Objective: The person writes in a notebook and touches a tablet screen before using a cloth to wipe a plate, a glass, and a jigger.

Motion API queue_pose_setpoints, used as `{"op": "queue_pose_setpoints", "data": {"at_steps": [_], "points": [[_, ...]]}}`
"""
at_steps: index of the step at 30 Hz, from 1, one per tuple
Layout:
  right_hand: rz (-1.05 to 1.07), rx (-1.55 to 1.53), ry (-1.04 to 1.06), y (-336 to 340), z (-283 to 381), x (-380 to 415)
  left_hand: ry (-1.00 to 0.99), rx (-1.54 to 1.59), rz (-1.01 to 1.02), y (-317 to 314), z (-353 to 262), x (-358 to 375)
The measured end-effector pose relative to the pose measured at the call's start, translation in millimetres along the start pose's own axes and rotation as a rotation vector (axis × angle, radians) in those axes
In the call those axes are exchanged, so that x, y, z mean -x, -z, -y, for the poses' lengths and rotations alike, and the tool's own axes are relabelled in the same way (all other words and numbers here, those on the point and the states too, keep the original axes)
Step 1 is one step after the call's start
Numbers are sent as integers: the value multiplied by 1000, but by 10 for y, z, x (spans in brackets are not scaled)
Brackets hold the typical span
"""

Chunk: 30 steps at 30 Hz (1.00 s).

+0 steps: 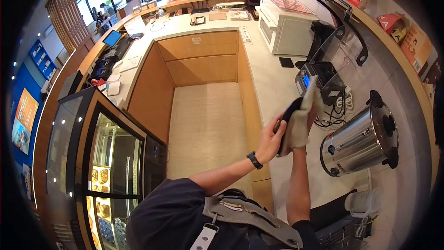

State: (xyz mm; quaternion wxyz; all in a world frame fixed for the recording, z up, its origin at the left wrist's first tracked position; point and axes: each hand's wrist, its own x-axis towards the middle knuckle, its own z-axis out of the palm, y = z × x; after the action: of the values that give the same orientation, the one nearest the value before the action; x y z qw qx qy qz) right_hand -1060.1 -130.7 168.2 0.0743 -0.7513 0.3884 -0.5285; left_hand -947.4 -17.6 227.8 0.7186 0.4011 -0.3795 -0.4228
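My left hand (269,141), with a black watch on its wrist, grips a dark flat object (290,115) at its left edge. Against that object lies a beige cloth (298,127), held up over the right counter. My right hand (311,113) is mostly behind the cloth, and its fingers are hidden. What the dark object is cannot be made out. Just beyond the hands stands a black device with a blue display (306,81). A steel urn (358,141) with black handles is to their right.
A white oven (289,28) and a black phone (286,62) are on the right counter (273,95). Cables (340,109) lie beside the urn. At the left stands a lit display case (115,157) with pastries. People are in the far left background.
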Motion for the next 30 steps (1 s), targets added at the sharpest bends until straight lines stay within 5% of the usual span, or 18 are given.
{"op": "queue_pose_setpoints", "data": {"at_steps": [1, 3, 5, 8, 10, 13, 19, 23, 27, 30], "points": [[-13, 240, -36, -219, -299, 124, -19, -27, -28, -64, 54, -71], [-15, -194, -285, -217, -96, 427, 3, -88, 25, 5, 17, -310], [235, 36, 5, 95, -26, 497, -25, -85, 45, 13, -36, -399], [-79, -220, -206, 155, -494, 434, 66, -75, 95, -16, -108, -410], [-93, -591, -581, 479, -874, 130, 141, 0, 195, 30, 21, -531], [-112, -1391, -863, 900, 36, -409, 318, 32, 215, 34, 7, -769], [-686, -892, -624, -615, 987, -441, 194, 496, 105, 78, -26, -1480], [-540, -828, -683, -814, 846, -468, 300, 440, 382, 457, 96, -1609], [-721, -687, -885, -887, 465, -34, 439, 711, 854, 1142, 275, -1876], [-635, -664, -968, -1074, 387, 500, 552, 846, 851, 1305, 333, -2167]]}}
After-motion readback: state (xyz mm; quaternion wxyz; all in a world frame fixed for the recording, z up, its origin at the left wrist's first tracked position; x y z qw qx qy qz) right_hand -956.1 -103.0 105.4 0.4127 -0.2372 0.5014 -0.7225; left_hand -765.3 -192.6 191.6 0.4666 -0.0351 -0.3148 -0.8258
